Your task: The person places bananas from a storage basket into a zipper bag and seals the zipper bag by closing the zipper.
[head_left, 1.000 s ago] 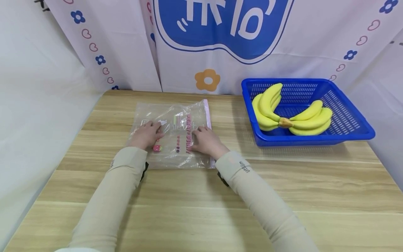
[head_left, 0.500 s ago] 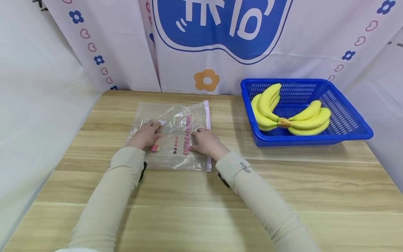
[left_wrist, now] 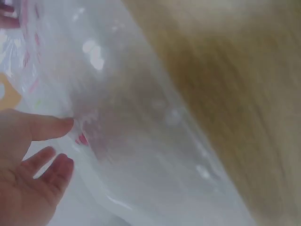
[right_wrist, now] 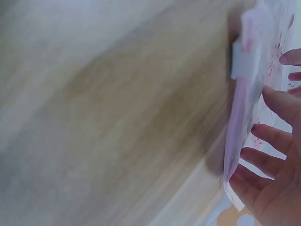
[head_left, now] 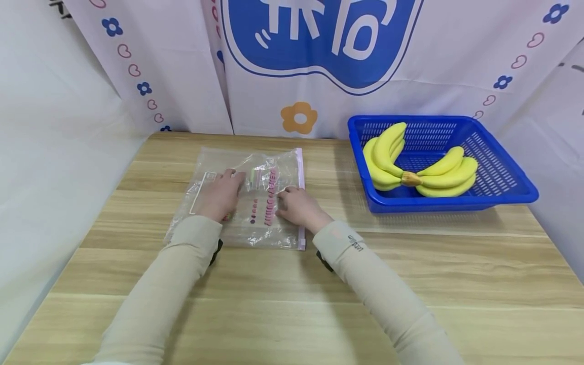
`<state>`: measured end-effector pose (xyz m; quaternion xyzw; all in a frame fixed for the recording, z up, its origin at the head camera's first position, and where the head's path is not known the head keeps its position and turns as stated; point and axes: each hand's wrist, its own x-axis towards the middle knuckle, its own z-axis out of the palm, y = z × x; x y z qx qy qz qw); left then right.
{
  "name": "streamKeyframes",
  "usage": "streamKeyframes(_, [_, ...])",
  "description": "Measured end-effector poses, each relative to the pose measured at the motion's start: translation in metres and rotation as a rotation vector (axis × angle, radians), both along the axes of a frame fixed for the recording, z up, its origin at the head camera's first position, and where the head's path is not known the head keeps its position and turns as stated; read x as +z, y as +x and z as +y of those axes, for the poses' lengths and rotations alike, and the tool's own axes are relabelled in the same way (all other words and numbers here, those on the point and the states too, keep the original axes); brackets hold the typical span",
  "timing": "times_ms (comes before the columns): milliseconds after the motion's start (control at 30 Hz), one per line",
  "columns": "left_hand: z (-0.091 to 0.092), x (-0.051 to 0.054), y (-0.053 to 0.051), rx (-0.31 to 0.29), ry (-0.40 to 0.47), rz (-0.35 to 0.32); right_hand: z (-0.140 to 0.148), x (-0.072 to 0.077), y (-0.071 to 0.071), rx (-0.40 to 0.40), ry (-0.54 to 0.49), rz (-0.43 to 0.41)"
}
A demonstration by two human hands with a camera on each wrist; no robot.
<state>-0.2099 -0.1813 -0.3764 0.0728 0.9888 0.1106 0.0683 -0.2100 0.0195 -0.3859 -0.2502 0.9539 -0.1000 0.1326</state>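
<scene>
A clear plastic slider bag point(head_left: 246, 233) with pink printing lies flat on the table, its lilac zip strip point(head_left: 300, 175) at the right edge. My left hand point(head_left: 221, 195) rests on the bag's left part and covers some of the print. In the left wrist view the thumb of my left hand point(left_wrist: 28, 160) touches the film and its fingers stand apart from it. My right hand point(head_left: 301, 207) touches the bag near the zip strip. In the right wrist view the white slider point(right_wrist: 245, 61) shows at one end of the strip, beside my right hand point(right_wrist: 277, 155) with its fingers spread.
A blue plastic basket point(head_left: 451, 201) stands at the back right of the wooden table point(head_left: 283, 304). Two bunches of bananas point(head_left: 388, 149) lie in it. Behind the table hangs a white printed cloth point(head_left: 255, 109).
My left hand has shifted right and slightly away over the bag, uncovering a white printed box at the left and covering the strawberry print. The right hand has barely moved.
</scene>
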Motion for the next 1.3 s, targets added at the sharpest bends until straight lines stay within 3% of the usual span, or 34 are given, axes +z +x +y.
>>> streamKeyframes(133, [0.007,-0.004,-0.002,-0.021,0.056,0.018,0.001,-0.001,-0.001,-0.002,-0.004,0.0])
streamKeyframes(300, [0.013,-0.006,-0.002,-0.016,0.045,-0.068,0.005,0.001,-0.001,-0.016,-0.085,0.011])
streamKeyframes(467, [0.013,-0.008,-0.002,-0.008,0.028,-0.104,0.012,0.001,-0.005,-0.054,-0.163,0.152])
streamKeyframes(600, [0.013,-0.008,-0.002,-0.007,0.049,-0.126,0.018,0.001,-0.008,-0.16,-0.125,0.238])
streamKeyframes(767, [0.012,-0.006,-0.002,-0.013,0.07,-0.146,0.025,0.0,-0.009,-0.273,-0.022,0.233])
streamKeyframes(967, [0.012,-0.005,-0.002,-0.028,0.074,-0.143,0.031,-0.001,-0.01,-0.347,0.01,0.216])
streamKeyframes(1300, [0.012,-0.002,-0.001,-0.038,0.065,-0.129,0.032,-0.003,-0.012,-0.318,-0.021,0.232])
